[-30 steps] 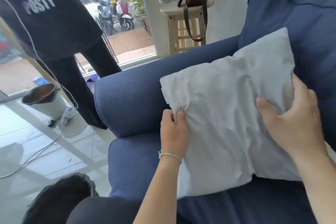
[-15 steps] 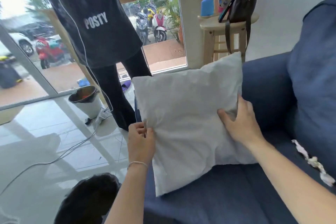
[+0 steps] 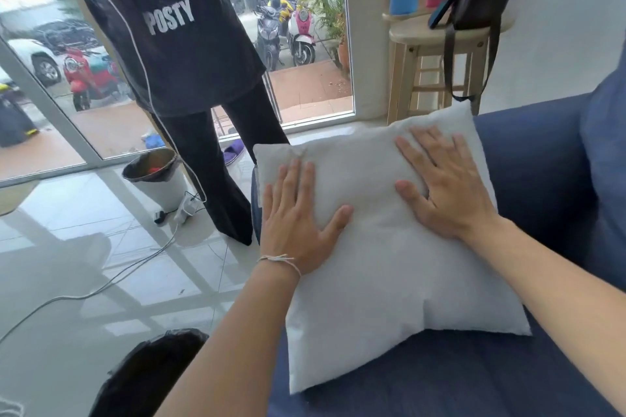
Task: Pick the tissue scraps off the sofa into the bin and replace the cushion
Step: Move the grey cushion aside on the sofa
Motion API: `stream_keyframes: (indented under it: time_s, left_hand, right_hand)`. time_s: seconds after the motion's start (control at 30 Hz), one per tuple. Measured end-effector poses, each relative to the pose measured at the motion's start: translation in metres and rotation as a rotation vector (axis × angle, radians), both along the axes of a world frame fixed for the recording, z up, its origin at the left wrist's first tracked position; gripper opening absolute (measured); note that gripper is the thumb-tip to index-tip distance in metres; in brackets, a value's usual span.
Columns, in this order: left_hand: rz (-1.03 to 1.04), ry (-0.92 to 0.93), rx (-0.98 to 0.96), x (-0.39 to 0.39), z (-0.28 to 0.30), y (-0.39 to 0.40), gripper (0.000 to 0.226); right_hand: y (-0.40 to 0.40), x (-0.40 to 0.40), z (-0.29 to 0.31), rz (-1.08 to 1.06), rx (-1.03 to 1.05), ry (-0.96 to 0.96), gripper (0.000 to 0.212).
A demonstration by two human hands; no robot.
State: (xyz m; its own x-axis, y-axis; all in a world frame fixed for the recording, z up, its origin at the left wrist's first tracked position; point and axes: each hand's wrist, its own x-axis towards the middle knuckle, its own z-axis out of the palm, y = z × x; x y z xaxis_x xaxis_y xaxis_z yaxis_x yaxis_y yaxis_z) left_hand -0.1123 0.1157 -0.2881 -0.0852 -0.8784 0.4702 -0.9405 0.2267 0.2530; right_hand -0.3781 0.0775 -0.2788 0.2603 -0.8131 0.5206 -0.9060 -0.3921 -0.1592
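Observation:
A white cushion (image 3: 389, 267) leans over the arm of the blue sofa (image 3: 528, 179). My left hand (image 3: 298, 217) lies flat on its left half with fingers spread. On its upper right part my right hand (image 3: 443, 186) presses flat, fingers apart too. Neither hand grips anything. A bin with a black liner (image 3: 145, 376) stands on the floor at the lower left beside the sofa, partly cut off by my left arm. No tissue scraps show in this view.
A person in dark clothes (image 3: 189, 78) stands close to the sofa arm. A second white bin with a black liner (image 3: 155, 179) sits by their feet, with cables (image 3: 101, 288) across the white tiles. A wooden stool (image 3: 437, 64) holding a bag and bottles stands behind the sofa.
The cushion has gone from the backrest corner over to the sofa arm. Both hands let go of their pinch and now lie flat on it. The view turned left, so the scraps left the frame.

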Motion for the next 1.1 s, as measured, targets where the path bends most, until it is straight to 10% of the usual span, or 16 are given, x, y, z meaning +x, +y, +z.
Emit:
stream_keyframes:
  time_s: [0.57,0.8,1.1]
  left_hand:
    - [0.008,0.119,-0.098,0.002,-0.022,-0.021,0.076]
    - [-0.179,-0.034,-0.195,-0.018,-0.027,0.039,0.145]
    - [-0.207,-0.139,0.062,0.016,-0.066,0.047,0.156]
  right_hand:
    - [-0.035,-0.034,-0.030,-0.207,-0.003,-0.191,0.071]
    - [0.013,-0.016,-0.021,0.326,-0.070,0.041,0.113]
    - [-0.004,-0.046,-0.056,0.327,0.066,0.219,0.135]
